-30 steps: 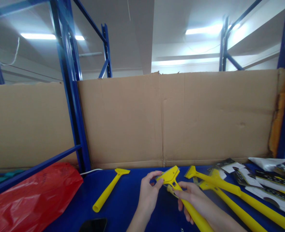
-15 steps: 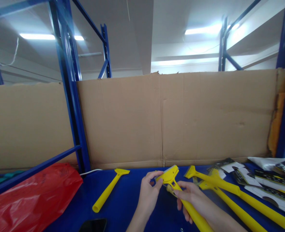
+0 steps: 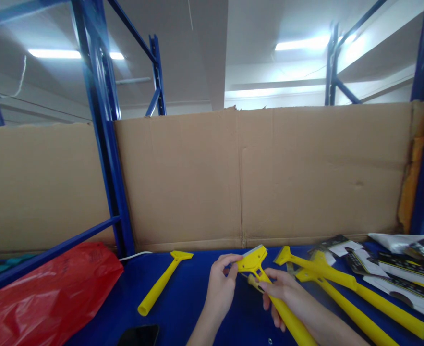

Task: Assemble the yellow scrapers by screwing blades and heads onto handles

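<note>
While right hand (image 3: 287, 290) wraps handle of yellow scraper (image 3: 253, 261), left hand (image 3: 221, 283) pinches left end of its head, thumb against fingers. Scraper tilted, near centre, over blue surface (image 3: 186, 307). Amber piece (image 3: 254, 282) under it, by right fingers; identity unclear. Step in hand, as judged: handling or adjusting head. Next move calls for firm handle grip, fingertips off edge. Small metal part (image 3: 270, 341) near; lone scraper (image 3: 159, 288) left; other scrapers (image 3: 392, 307) right, beside packaging (image 3: 409, 283).

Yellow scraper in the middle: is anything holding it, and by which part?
The yellow scraper is held: left hand at one end of its head, right hand around the upper handle.
</note>
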`<state>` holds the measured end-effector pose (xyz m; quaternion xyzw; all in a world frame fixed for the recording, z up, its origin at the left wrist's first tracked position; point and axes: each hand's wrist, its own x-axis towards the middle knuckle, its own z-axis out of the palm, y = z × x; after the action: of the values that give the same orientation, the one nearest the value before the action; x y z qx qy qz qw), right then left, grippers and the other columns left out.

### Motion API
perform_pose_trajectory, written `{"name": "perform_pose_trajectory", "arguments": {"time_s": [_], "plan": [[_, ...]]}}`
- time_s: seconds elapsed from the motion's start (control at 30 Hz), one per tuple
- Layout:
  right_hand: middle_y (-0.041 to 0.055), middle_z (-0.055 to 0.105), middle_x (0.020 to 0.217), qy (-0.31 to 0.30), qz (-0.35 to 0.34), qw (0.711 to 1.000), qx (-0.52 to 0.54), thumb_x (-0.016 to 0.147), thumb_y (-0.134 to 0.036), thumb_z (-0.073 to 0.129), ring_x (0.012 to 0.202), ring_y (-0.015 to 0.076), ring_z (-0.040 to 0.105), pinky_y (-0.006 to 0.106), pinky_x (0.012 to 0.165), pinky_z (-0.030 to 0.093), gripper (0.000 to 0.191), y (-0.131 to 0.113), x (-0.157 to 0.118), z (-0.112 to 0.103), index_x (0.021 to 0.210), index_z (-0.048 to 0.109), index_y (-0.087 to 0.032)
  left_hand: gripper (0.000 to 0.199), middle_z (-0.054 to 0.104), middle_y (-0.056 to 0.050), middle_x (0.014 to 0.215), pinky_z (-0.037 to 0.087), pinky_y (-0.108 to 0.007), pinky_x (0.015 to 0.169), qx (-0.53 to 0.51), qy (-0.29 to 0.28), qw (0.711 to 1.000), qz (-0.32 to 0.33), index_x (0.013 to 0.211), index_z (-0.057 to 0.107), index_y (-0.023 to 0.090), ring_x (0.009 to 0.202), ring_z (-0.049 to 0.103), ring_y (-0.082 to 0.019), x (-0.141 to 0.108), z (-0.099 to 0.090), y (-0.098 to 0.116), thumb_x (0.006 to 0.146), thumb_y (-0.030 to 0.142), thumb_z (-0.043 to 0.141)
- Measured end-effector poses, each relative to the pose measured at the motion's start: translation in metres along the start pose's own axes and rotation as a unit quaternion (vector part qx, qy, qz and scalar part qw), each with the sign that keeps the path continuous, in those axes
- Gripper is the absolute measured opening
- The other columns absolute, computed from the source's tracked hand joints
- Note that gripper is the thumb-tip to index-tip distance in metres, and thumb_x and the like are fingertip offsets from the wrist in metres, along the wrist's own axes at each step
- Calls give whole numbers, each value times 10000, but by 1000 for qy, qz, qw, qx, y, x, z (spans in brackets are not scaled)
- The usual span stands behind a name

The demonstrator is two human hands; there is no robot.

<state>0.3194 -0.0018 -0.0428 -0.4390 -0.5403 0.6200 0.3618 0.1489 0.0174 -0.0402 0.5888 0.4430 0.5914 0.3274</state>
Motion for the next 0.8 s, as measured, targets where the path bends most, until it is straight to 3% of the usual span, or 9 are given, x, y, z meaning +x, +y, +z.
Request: {"name": "perform_pose_trajectory", "arguments": {"time_s": [0.27, 0.4, 0.47, 0.53, 0.6, 0.7, 0.8], "plan": [[-60, 568, 525, 27, 36, 999, 14, 843, -338, 476, 313, 82, 490, 158, 293, 348, 322, -4, -5, 4, 1117, 397, -190, 225, 667, -92, 1011, 465, -395, 840, 26, 1, 1000, 12, 860, 706, 192, 977, 597, -246, -3, 2, 2, 765, 233, 506], [-58, 559, 526, 66, 49, 997, -3, 881, -292, 414, 323, 77, 485, 154, 303, 343, 225, -11, -11, 7, 1085, 399, -199, 202, 624, -79, 1026, 423, -386, 881, 114, 62, 986, 108, 926, 668, 207, 1004, 556, -232, -9, 2, 16, 791, 237, 520], [-58, 550, 526, 64, 42, 997, -8, 885, -282, 402, 323, 76, 484, 154, 300, 335, 172, -13, -12, 8, 1035, 413, -199, 157, 617, -72, 950, 428, -341, 821, 142, 55, 979, 133, 870, 646, 191, 939, 559, -214, -13, 3, 26, 799, 235, 512], [-57, 545, 531, 61, 34, 997, -12, 878, -295, 413, 323, 74, 484, 154, 300, 330, 144, -13, -12, 8, 984, 428, -199, 132, 603, -38, 785, 424, -277, 676, 138, -20, 984, 113, 795, 608, 177, 737, 545, -166, -16, 4, 34, 809, 245, 496], [-57, 541, 535, 58, 27, 998, -15, 863, -321, 439, 321, 73, 485, 155, 300, 324, 142, -11, -10, 7, 937, 443, -200, 142, 560, 0, 655, 386, -229, 572, 112, -141, 982, 52, 723, 582, 170, 603, 498, -124, -20, 6, 38, 804, 234, 485], [-54, 537, 527, 64, 21, 998, -14, 829, -337, 479, 317, 75, 478, 163, 302, 317, 154, -7, -7, 5, 902, 450, -205, 108, 520, 34, 564, 327, -192, 493, 118, -291, 949, -25, 662, 597, 161, 521, 448, -89, -26, 9, 35, 731, 171, 514], [-54, 536, 518, 44, 6, 999, -8, 803, -363, 506, 332, 86, 476, 173, 307, 311, 215, -3, -6, 3, 945, 441, -215, 127, 535, 49, 560, 307, -181, 467, 155, -365, 914, -83, 701, 659, 161, 496, 448, -77, -30, 10, 25, 644, 128, 550]]}}
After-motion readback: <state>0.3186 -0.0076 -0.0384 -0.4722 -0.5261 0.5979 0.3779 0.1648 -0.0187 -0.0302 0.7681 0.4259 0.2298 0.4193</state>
